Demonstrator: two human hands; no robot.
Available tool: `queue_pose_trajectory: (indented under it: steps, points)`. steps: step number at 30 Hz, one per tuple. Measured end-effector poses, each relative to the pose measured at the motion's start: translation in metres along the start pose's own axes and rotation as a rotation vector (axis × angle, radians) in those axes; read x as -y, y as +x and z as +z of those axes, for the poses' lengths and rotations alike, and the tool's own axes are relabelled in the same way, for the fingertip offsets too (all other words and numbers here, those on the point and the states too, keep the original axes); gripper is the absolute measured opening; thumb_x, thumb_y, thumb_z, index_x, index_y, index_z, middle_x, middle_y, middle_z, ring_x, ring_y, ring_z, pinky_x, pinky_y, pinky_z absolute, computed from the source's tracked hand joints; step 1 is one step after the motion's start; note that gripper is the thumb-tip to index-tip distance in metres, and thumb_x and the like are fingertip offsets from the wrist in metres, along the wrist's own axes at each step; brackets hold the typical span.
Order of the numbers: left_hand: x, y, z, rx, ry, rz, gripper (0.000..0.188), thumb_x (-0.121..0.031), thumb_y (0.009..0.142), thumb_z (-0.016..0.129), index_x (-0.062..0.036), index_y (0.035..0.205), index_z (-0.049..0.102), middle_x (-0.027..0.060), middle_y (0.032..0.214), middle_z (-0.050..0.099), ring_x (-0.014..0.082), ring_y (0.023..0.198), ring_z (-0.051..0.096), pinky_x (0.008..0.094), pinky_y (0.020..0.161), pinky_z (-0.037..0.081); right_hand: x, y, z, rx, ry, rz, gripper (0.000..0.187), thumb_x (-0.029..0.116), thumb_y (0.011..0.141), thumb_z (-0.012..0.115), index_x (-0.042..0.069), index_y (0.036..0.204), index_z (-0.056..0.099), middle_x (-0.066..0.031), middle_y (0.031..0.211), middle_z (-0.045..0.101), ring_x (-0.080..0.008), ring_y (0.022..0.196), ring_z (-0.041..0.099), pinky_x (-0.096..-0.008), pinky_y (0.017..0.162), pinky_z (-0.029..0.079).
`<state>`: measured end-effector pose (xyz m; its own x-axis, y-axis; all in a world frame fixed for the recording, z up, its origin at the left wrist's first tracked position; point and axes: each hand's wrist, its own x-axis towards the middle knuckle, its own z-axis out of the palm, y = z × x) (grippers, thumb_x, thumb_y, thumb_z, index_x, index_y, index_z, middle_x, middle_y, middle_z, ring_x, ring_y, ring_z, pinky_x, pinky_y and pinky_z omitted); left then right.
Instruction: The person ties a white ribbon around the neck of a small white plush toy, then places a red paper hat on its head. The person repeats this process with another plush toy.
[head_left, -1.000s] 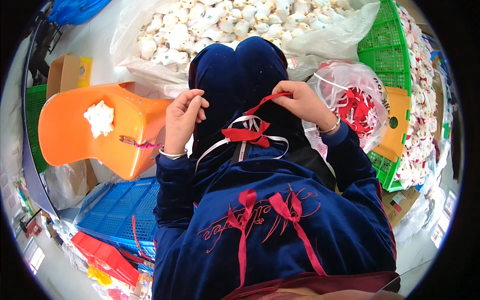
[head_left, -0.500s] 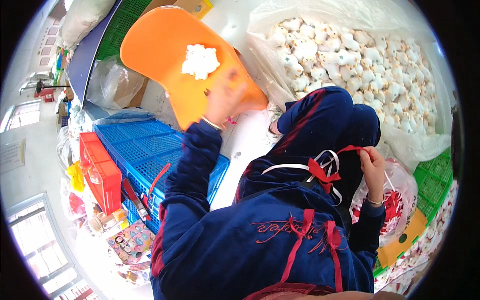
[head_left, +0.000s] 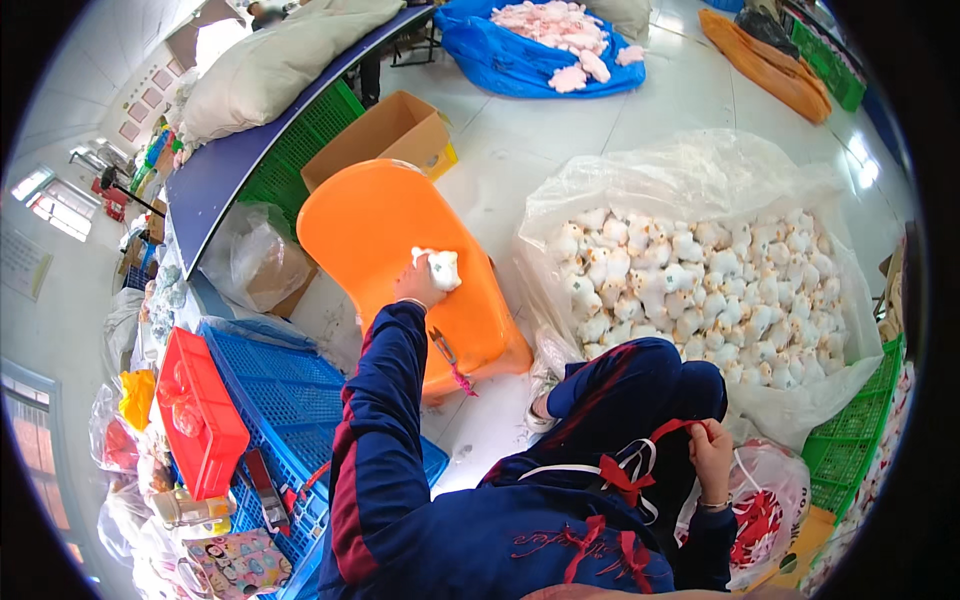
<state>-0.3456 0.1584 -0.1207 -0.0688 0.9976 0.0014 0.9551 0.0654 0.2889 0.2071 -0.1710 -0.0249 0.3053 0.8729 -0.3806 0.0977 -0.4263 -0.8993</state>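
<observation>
My left hand [head_left: 420, 285] reaches over the orange plastic stool [head_left: 380, 215], its fingers closed around the near left side of a small white plush toy [head_left: 443, 268]. Just below that hand, a pair of thread snips [head_left: 441, 345] with a pink-red tie lies on the stool. Close to my knee, my right hand [head_left: 712, 455] pinches the end of a red ribbon [head_left: 672, 428]. On my lap sit a red ribbon bow [head_left: 626, 478] and white ribbon loops [head_left: 560, 468]; whether the pinched ribbon joins the bow is hard to see.
A large clear plastic bag [head_left: 690, 180] full of white plush toys lies ahead on the right. Beside my right hand is a bag of red ribbon pieces [head_left: 757, 525]. Blue crates [head_left: 270, 375] and a red bin [head_left: 192, 412] stand left. A cardboard box [head_left: 385, 135] is behind the stool.
My left hand has moved from near the snips onto the white plush toy, and the snips now show on the stool. My right hand keeps its pinch on the red ribbon. The view has tilted upward.
</observation>
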Motion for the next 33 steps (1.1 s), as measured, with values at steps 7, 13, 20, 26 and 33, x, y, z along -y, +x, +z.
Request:
queue_pose_trajectory:
  steps: [7, 13, 20, 26, 33]
  points:
    - [-0.071, -0.019, -0.046, -0.121, -0.412, 0.049, 0.087, -0.037, 0.068, 0.083, -0.0076, 0.140, 0.044, 0.0202, 0.123, 0.066, 0.0388, 0.115, 0.064, 0.0475, 0.095, 0.050, 0.002, -0.002, -0.005, 0.027, 0.141, 0.023, 0.030, 0.029, 0.106, 0.053, 0.010, 0.083, 0.058, 0.0046, 0.058, 0.049, -0.0045, 0.044, 0.039, -0.0208, 0.041, 0.029]
    - [-0.251, -0.167, -0.132, 0.416, -0.734, 0.645, 0.062, -0.023, 0.073, 0.080, -0.0108, 0.131, 0.059, 0.0107, 0.110, 0.070, 0.0281, 0.105, 0.069, 0.0390, 0.091, 0.054, 0.018, 0.011, -0.030, -0.249, 0.243, -0.231, 0.033, 0.030, 0.107, 0.052, 0.010, 0.080, 0.053, 0.0036, 0.059, 0.046, -0.0052, 0.049, 0.038, -0.0210, 0.047, 0.033]
    - [-0.317, -0.304, -0.038, 0.514, -0.224, 1.010, 0.100, -0.058, 0.069, 0.082, -0.0105, 0.147, 0.040, 0.0326, 0.127, 0.054, 0.0466, 0.094, 0.067, 0.0496, 0.084, 0.057, 0.086, 0.016, -0.040, -0.233, 0.509, -0.413, 0.030, 0.029, 0.107, 0.054, 0.010, 0.084, 0.053, 0.0045, 0.062, 0.041, -0.0058, 0.052, 0.037, -0.0226, 0.050, 0.035]
    - [-0.337, -0.249, -0.167, 0.676, -0.807, 1.217, 0.036, -0.028, 0.090, 0.071, -0.0016, 0.113, 0.065, 0.0170, 0.099, 0.067, 0.0362, 0.092, 0.065, 0.0405, 0.077, 0.052, 0.095, -0.015, -0.034, -0.039, 0.483, -0.139, 0.032, 0.032, 0.107, 0.050, 0.008, 0.087, 0.055, 0.0026, 0.061, 0.044, -0.0062, 0.048, 0.035, -0.0228, 0.044, 0.030]
    - [-0.357, -0.257, -0.251, 1.120, -1.935, 1.579, 0.017, -0.012, 0.095, 0.066, -0.0125, 0.110, 0.074, 0.0062, 0.116, 0.068, 0.0205, 0.107, 0.066, 0.0432, 0.091, 0.051, 0.071, -0.010, -0.026, 0.164, 0.737, 0.071, 0.051, 0.047, 0.108, 0.043, 0.002, 0.089, 0.059, -0.0015, 0.063, 0.051, -0.0059, 0.046, 0.032, -0.0223, 0.042, 0.025]
